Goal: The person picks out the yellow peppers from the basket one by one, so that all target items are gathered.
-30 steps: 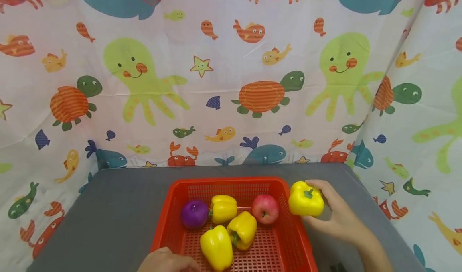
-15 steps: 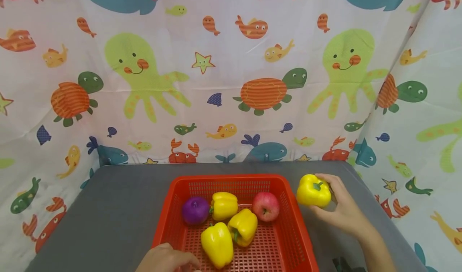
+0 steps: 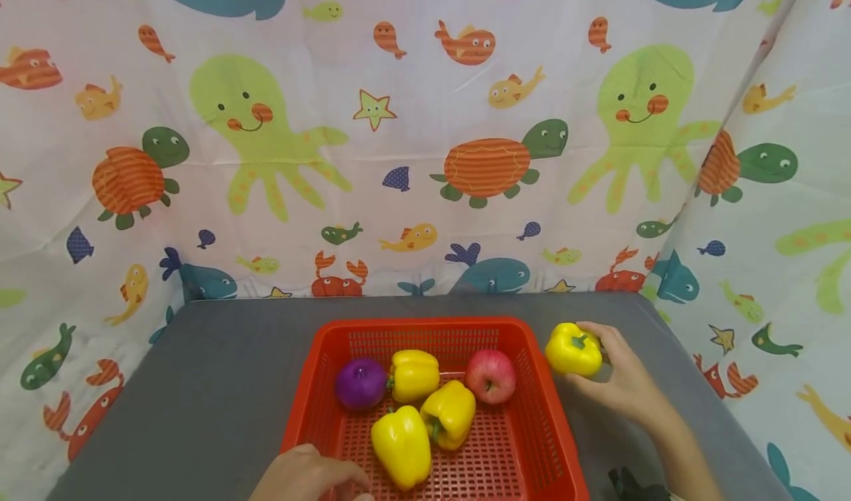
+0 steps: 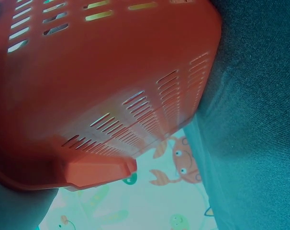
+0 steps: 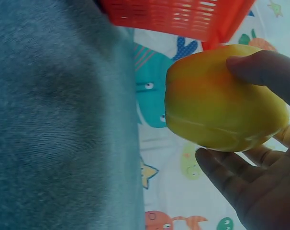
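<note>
A yellow bell pepper [image 3: 573,349] is in my right hand [image 3: 614,379], held just outside the right rim of the red plastic basket [image 3: 550,412]. The right wrist view shows the thumb on one side of this pepper [image 5: 217,103] and the fingers on the other. My left hand [image 3: 309,475] lies over the basket's left front rim, its loosely bent fingers reaching inside and holding nothing visible. Inside are three yellow bell peppers, one at the front [image 3: 402,445], one in the middle [image 3: 448,414] and one behind [image 3: 414,375], plus a purple round vegetable [image 3: 361,384] and a red apple [image 3: 490,377].
A grey cloth-covered table [image 3: 219,390] carries the basket. A white curtain [image 3: 412,191] printed with sea animals hangs behind and at both sides. A small dark object [image 3: 631,482] is near my right wrist.
My right hand has carried the yellow bell pepper a little to the right, away from the basket's rim. The left hand stays at the rim, and the basket's contents have not moved.
</note>
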